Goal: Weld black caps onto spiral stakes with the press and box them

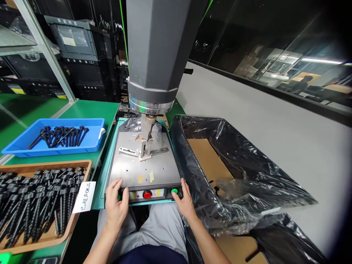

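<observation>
My left hand rests at the front left corner of the press base, its thumb and fingers apart around a green button that it mostly hides. At the right corner, my right hand has its fingers over the edge and its thumb at the other green button. Neither hand holds anything. Between them sits a red button on the front panel. Behind is the metal base plate, with a small metal fixture. The press horn is down at the fixture; any part inside is hard to make out.
To the left stand a blue tray of black bolt-like parts and a tan tray full of similar parts, with a white paper label. A box lined with black plastic lies on the right. The grey press head hangs overhead.
</observation>
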Tool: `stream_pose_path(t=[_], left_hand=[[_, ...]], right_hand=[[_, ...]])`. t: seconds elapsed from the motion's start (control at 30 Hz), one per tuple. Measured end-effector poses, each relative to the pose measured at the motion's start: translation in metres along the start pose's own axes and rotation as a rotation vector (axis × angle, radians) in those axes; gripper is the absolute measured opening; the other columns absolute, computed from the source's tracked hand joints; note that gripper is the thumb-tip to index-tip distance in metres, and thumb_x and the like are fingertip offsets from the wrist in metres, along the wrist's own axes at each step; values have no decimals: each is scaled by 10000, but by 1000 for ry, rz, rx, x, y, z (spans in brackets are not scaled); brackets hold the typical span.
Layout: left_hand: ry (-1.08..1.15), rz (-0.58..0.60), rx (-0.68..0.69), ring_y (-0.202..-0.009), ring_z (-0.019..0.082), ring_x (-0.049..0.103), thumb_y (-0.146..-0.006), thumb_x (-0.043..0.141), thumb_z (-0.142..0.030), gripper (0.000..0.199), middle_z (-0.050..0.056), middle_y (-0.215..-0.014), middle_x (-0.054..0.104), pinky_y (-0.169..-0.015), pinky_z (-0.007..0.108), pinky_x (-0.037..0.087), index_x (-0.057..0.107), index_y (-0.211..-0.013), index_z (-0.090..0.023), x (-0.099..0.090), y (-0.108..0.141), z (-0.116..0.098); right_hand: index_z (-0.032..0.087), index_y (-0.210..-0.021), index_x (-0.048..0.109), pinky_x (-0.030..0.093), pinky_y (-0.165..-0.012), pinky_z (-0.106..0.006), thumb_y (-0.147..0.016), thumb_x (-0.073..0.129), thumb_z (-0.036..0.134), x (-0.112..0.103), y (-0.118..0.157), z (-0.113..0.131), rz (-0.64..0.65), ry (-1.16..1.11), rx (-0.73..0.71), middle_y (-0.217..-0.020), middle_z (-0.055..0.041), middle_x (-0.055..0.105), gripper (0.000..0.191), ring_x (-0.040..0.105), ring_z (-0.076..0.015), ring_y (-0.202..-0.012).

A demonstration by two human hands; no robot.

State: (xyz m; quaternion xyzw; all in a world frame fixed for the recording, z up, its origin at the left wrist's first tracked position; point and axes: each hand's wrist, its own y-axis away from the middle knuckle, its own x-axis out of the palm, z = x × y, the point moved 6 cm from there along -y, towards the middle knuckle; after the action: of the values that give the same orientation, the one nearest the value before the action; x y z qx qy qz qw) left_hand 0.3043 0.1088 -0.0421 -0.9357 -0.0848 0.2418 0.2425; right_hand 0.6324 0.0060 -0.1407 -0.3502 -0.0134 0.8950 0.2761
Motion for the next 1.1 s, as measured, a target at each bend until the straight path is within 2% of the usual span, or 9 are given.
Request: stream_pose_path(t=[0.13,0.27,0.37,0.47,0.6,0.7,0.8,1.0,1.1], left_hand=[[291,127,-184,-1035,241,634,-876,576,-404,276,103,-1067,680,-936,400,501,692,-997,-185,31,-40,-12],[507,180,-334,-944,223,649,-844,625,-452,322,98,-966,709,-909,391,498,705,-968,-165,55,-93,-17],[657,198,-336,-924,203,651,-812,669,-452,379,96,-978,704,-835,343,514,681,-1047,-155,66,-129,-29],[713,226,-331,-866,174,657,-788,697,-428,464,79,-949,697,-762,295,510,625,-1160,-159,76,-152,-42],[750,213,-341,-750,150,648,-741,734,-382,582,34,-824,674,-683,272,500,547,-1238,-145,88,-166,-52],[772,178,-359,-659,127,615,-689,760,-340,604,3,-740,654,-633,253,475,533,-1205,-122,94,-172,-53],[806,163,-365,-607,109,585,-640,781,-290,593,-5,-687,655,-603,235,445,541,-1151,-109,96,-177,-53],[981,170,-600,-592,108,629,-615,797,-203,597,5,-705,657,-555,202,457,523,-1139,-125,98,-179,-57],[1034,178,-692,-597,101,645,-648,775,-149,598,26,-754,675,-541,182,471,506,-1183,-140,97,-179,-61]], right_hand=[[186,-1374,530,425,-1090,-514,-896,547,495,-15,-9,12,-86,-53,10,-1378,-155,543,569,512,-302,-1297],[169,-1169,655,491,-1013,-487,-900,565,487,-32,-16,46,-250,-95,-33,-1228,-169,624,426,601,-285,-1149],[171,-1117,666,565,-880,-409,-922,547,449,-21,-27,78,-163,-253,-43,-1100,-147,692,359,676,-248,-995],[173,-1065,689,567,-841,-371,-914,568,430,1,-48,111,-57,-337,-65,-1008,-119,727,322,699,-233,-926],[186,-1051,699,557,-822,-344,-890,589,407,30,-88,148,18,-398,-86,-973,-87,739,295,701,-216,-889],[189,-1015,701,555,-766,-327,-862,588,385,51,-115,167,71,-438,-94,-910,-66,745,273,700,-202,-823],[186,-1014,692,542,-761,-327,-856,563,367,62,-133,180,60,-430,-101,-902,-64,738,272,689,-200,-810],[173,-1044,659,525,-797,-324,-877,518,346,48,-154,202,-185,-385,-168,-954,-77,667,279,628,-176,-789],[170,-1113,648,516,-869,-347,-883,523,353,40,-163,211,-275,-366,-214,-1118,-115,614,319,615,-198,-917]])
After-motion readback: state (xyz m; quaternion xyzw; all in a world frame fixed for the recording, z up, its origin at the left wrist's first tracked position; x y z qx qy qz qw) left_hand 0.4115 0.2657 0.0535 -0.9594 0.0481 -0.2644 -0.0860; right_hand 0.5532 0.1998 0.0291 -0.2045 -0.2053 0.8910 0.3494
